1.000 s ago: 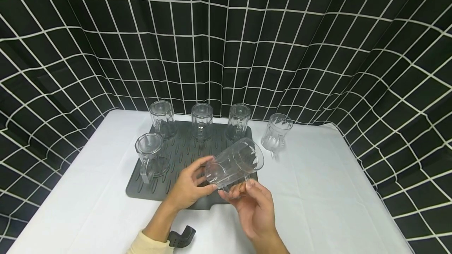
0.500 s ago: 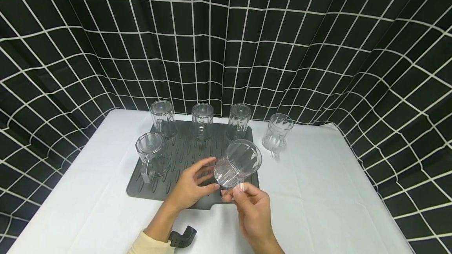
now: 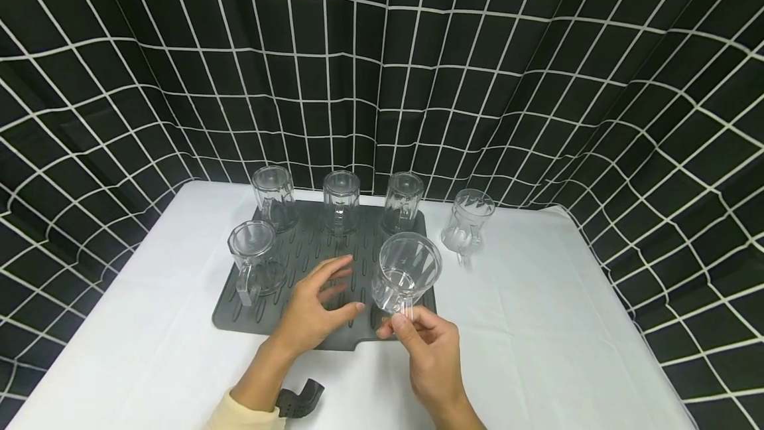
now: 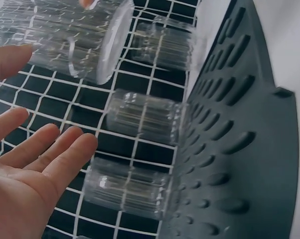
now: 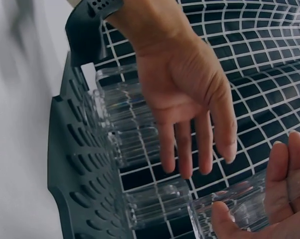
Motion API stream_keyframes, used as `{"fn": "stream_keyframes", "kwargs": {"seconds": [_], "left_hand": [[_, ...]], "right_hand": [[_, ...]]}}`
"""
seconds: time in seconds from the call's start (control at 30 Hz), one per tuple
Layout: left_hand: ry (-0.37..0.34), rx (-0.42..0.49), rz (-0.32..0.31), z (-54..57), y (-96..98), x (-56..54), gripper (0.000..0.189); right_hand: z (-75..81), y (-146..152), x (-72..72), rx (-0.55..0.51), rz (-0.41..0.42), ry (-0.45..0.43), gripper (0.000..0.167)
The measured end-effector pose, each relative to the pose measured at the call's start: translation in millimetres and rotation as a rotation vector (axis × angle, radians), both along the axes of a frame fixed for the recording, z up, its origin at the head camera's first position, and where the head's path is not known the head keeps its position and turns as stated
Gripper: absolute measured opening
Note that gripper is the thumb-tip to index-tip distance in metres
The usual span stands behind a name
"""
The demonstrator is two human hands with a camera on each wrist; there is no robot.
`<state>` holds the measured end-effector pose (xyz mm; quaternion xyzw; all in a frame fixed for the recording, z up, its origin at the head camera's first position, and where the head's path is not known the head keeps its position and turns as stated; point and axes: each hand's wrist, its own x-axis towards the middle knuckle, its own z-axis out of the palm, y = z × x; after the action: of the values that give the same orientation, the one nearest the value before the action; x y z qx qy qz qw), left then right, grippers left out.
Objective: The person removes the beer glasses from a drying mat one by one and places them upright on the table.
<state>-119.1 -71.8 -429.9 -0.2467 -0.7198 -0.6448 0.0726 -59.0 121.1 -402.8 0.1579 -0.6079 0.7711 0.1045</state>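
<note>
Head cam — R hand [image 3: 432, 358] pinched clear mug [image 3: 410, 263] by its handle [image 3: 407, 308], mug held above R part of gray mat [image 3: 315, 241]; L hand [image 3: 307, 312] was free — thumb & fingers apart, near mug.

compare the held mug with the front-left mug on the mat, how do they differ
The held mug is up in the air, while the front-left mug stands on the mat.
The held mug's open mouth faces up toward the head camera; the front-left mug is upside down, base on top.
The right grip pinches the held mug's handle; nothing touches the front-left mug's handle.
Both are clear, see-through mugs with one handle.
</note>
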Motion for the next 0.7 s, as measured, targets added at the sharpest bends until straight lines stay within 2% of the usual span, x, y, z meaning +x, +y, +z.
{"fn": "stream_keyframes", "kwargs": {"seconds": [0.13, 0.37, 0.6, 0.7], "left_hand": [[0.022, -0.008, 0.031, 10.1, -5.5, 4.1, 0.071], [0.143, 0.025, 0.059, 26.0, -16.7, 9.4, 0.071], [0.152, 0.043, 0.070, 41.1, -34.3, 16.8, 0.071], [0.176, 0.053, 0.083, 45.5, -43.9, 20.0, 0.073]], "right_hand": [[0.3, 0, 0.1, 0.009, -0.012, 0.034, 0.015], [3.1, 4, -1.4, 0.013, -0.052, 0.046, 0.014], [6.7, 10, -4.9, -0.020, -0.080, 0.037, 0.016], [8.2, 13, -6.0, -0.038, -0.074, 0.043, 0.016]]}}
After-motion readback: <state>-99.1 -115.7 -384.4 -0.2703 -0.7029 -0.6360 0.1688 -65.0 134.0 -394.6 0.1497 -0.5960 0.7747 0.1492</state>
